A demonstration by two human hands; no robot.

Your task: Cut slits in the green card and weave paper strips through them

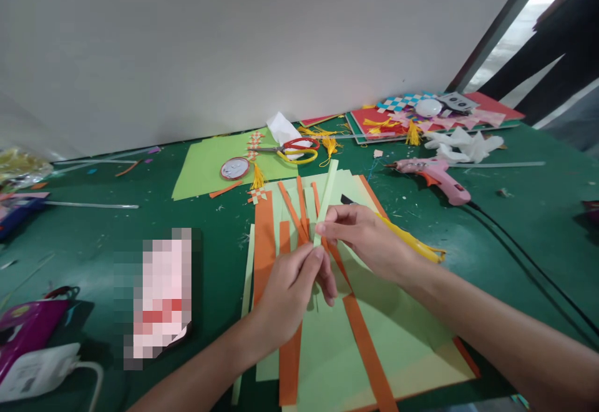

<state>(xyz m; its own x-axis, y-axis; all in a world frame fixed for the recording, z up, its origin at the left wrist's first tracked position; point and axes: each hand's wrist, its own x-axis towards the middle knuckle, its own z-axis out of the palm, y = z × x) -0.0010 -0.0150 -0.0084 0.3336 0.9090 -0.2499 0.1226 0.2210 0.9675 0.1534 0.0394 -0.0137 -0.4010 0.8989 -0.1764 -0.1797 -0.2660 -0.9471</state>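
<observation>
Both hands meet over a stack of pale green paper sheets. A narrow light green paper strip rises between them, tilted slightly right. My right hand pinches it between thumb and fingers. Lower down, my left hand has its thumb and fingers closed around the strip's lower end, which is hidden. Orange paper strips lie on the sheets below and behind the hands, some crossing one another. A yellow-handled tool, perhaps a cutter, lies partly behind my right forearm.
Scissors, a round tin and a yellow tassel lie on or by a green sheet behind. A pink glue gun with a black cord is at right. A blurred-out phone-like object and white charger are left. A person stands beyond.
</observation>
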